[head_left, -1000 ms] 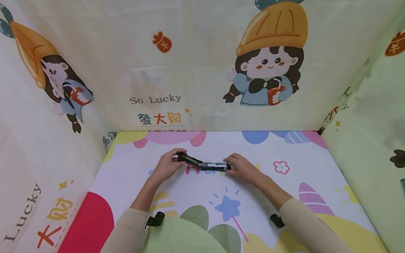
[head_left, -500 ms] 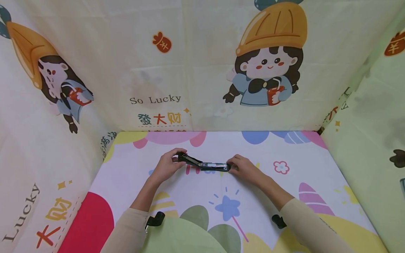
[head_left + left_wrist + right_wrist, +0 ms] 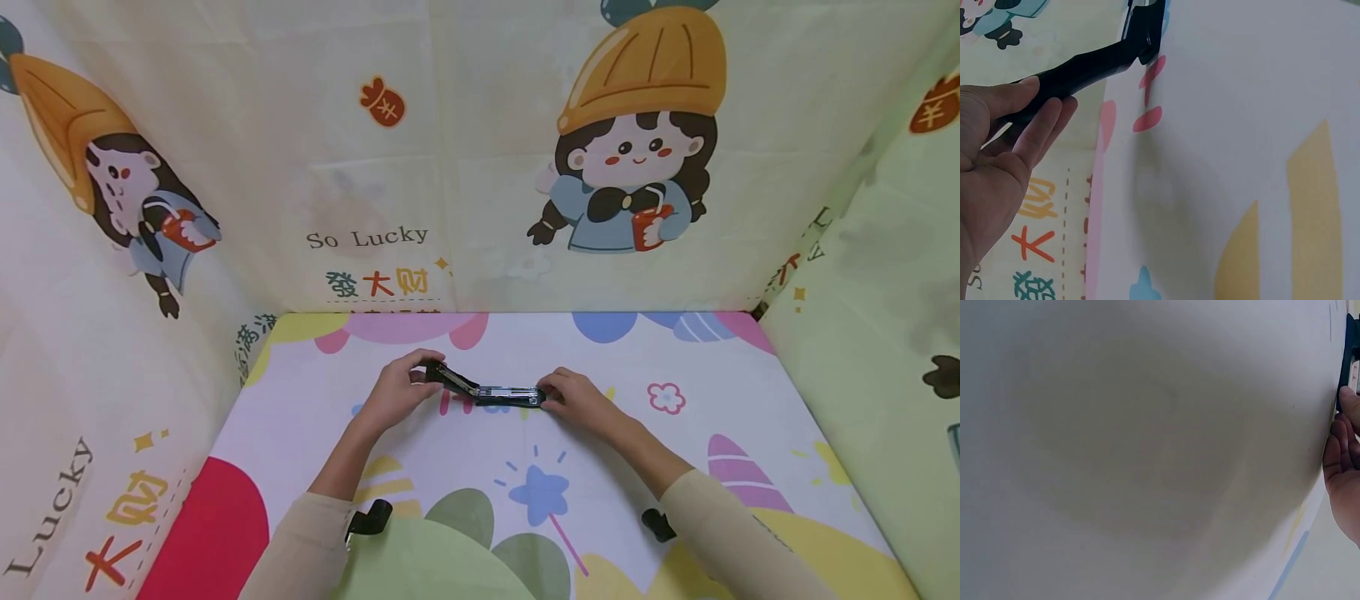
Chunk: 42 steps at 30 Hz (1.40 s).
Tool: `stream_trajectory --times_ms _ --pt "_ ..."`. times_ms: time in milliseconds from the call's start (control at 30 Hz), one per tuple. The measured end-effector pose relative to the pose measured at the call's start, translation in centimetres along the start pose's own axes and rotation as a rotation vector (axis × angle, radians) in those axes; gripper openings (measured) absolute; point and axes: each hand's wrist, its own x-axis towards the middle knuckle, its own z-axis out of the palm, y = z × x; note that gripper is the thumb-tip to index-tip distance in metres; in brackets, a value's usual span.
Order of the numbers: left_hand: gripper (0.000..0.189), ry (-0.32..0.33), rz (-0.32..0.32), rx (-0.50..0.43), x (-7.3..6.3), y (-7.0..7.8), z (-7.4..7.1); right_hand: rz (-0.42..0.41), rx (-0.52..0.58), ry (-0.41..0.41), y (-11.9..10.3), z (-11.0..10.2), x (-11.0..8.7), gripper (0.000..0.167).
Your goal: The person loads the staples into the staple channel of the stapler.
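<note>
Black stapler [image 3: 482,393] — hinged open, silvery inside, left half slanting up.

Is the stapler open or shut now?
Open: the black stapler spreads at a wide angle between left hand and right hand, its silvery inside showing.

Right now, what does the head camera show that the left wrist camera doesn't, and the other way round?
Only the head view shows the right hand, the beige sleeves and the printed blue star.

Only the left wrist view shows the inner side of the left hand up close.

Both show that hand holding one end of what looks like a black stapler, bent at its middle, plus part of the white tabletop.
</note>
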Motion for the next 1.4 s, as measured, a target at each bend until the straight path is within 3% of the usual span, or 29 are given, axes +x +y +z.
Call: stream_trajectory --times_ms 667,1400 --pt "0.042 0.031 0.11 0.073 0.9 2.0 1.4 0.061 0.043 -0.021 -0.1 0.2 -0.1 0.028" --pt "0.037 -0.039 0.159 0.004 2.4 3.2 4.2 0.086 0.051 -0.04 0.2 0.2 0.2 0.028"
